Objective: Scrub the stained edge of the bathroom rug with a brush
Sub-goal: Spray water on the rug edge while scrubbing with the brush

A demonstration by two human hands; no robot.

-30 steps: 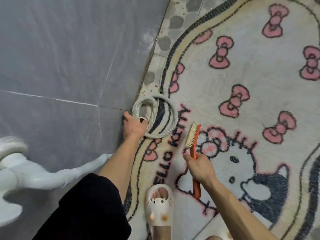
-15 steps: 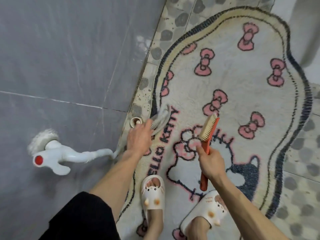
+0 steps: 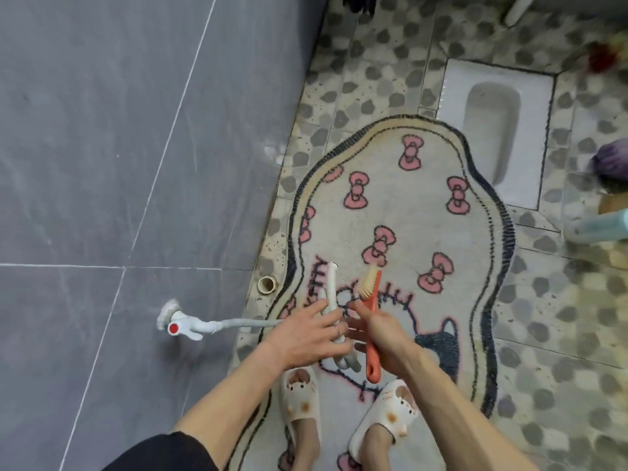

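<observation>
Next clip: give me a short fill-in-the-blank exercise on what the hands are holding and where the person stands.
1. The right hand holds an orange ____ by its handle.
2. The left hand has a grip on the white ____ that runs from the wall tap.
3. Both slippers stand on the ____.

Missing words: brush; hose; rug.

One rug (image 3: pixel 418 212), one brush (image 3: pixel 371 302), one hose (image 3: pixel 331 287). Two hands, left (image 3: pixel 306 334) and right (image 3: pixel 382 338). Two slippers (image 3: pixel 300 396), one tap (image 3: pixel 181 326).
</observation>
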